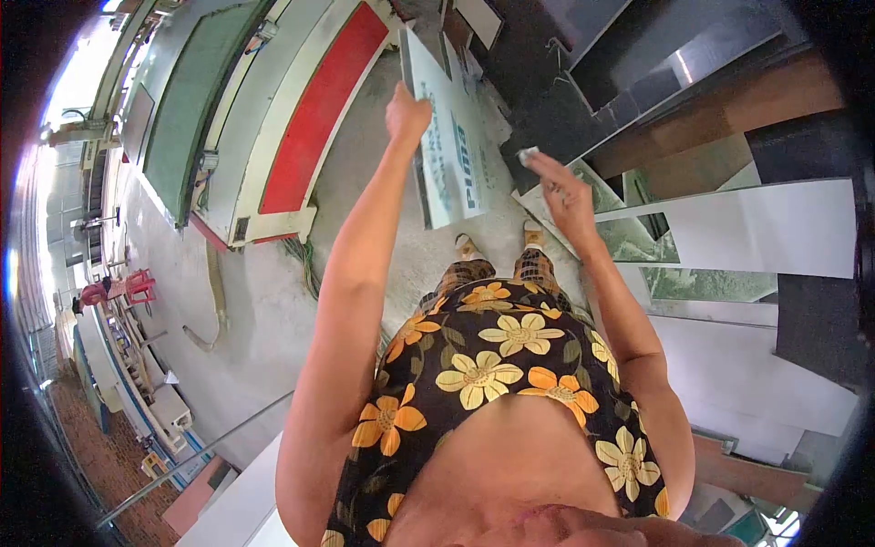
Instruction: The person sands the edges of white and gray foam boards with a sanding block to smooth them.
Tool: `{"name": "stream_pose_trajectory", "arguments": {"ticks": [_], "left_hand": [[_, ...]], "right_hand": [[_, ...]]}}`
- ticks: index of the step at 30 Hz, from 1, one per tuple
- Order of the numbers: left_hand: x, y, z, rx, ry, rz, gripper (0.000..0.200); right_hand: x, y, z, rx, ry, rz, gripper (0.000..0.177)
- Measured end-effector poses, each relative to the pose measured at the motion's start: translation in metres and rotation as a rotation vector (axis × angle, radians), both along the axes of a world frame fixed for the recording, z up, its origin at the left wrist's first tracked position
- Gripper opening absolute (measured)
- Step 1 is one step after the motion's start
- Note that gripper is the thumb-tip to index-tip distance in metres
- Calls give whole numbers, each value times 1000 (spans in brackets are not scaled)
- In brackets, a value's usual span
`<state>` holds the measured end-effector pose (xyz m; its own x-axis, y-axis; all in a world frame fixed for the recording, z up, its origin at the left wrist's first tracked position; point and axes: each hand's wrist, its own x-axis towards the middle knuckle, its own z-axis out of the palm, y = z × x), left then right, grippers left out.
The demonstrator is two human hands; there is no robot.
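Observation:
My left hand (407, 116) is closed around the left edge of a flat panel (444, 137). The panel is held up on its edge in front of me, tilted, and its pale face carries printed blue-green lettering. My right hand (567, 196) is to the right of the panel and apart from it, fingers drawn together. At its fingertips is a small white piece (528, 156), too blurred to name. Loose sheets and offcuts lie just right of that hand, among them a white sheet (761, 228).
On the left stands a large machine with a red side panel (324, 109) and a green top (205, 100). Cables (303, 260) hang at its near corner. Dark boards (674, 55) lean at the upper right. A red stool (138, 287) is farther left on the concrete floor (264, 319).

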<state>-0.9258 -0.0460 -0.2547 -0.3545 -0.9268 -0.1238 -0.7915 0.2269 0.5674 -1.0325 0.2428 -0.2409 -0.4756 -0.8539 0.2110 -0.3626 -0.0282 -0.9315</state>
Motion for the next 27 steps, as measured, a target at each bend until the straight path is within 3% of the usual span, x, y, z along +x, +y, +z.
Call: {"name": "stream_pose_trajectory", "arguments": {"ticks": [4,5,9,11,16,19,23,27], "left_hand": [[57,23,-2,-48,80,-14,48],[73,32,-7,-50,108,-18,49],[121,84,-6,-42,137,29,48],[131,117,12,-32,128,78,47],[171,169,-15,50,272,142,46],[182,196,-20,109,228,197,45],[179,227,-13,132,247,236,42],[174,250,-9,164,195,287,39]], "right_hand": [[-32,-23,-11,-39,-183,-86,35],[-37,-34,-7,-41,-70,-86,34],[-37,-95,-1,-18,-174,32,36],[-22,-124,18,-29,-206,194,38],[38,-166,18,-161,-191,505,49],[70,-166,-11,-220,-119,686,58],[65,-156,-21,-182,-24,757,64],[41,-163,-86,-38,188,815,60]]}}
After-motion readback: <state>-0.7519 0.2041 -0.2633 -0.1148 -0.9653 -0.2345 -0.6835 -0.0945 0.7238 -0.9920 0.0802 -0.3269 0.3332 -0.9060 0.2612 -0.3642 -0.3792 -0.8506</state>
